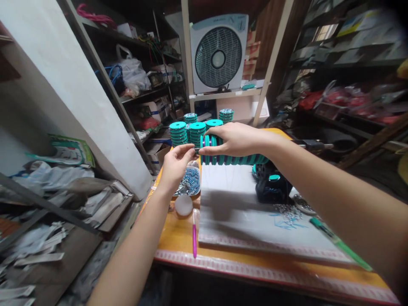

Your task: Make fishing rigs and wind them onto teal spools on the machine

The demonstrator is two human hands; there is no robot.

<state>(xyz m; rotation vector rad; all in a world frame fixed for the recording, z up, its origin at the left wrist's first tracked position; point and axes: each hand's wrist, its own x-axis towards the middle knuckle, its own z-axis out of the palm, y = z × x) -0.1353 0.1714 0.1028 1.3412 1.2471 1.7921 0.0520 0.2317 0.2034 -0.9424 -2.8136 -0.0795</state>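
A horizontal row of teal spools [231,160] with purple bands lies over the grey board, on what looks like a thin rod [196,150]. My right hand [237,138] is wrapped from above around the spools at the row's left end, thumb on the near side. My left hand [175,163] pinches at the rod's left tip with thumb and forefinger; whether a small part is also held there is hidden. Behind my hands stand several stacks of teal spools [178,132]. The row's right end runs over a black machine [270,185], partly covered by my right arm.
A white tray of small blue-and-metal parts [191,182] sits below my left hand, near a round white lid [183,205] and a purple-handled hook tool [194,240]. Loose metal pieces [288,211] and a green tool [341,244] lie right. A box fan [218,57] stands behind.
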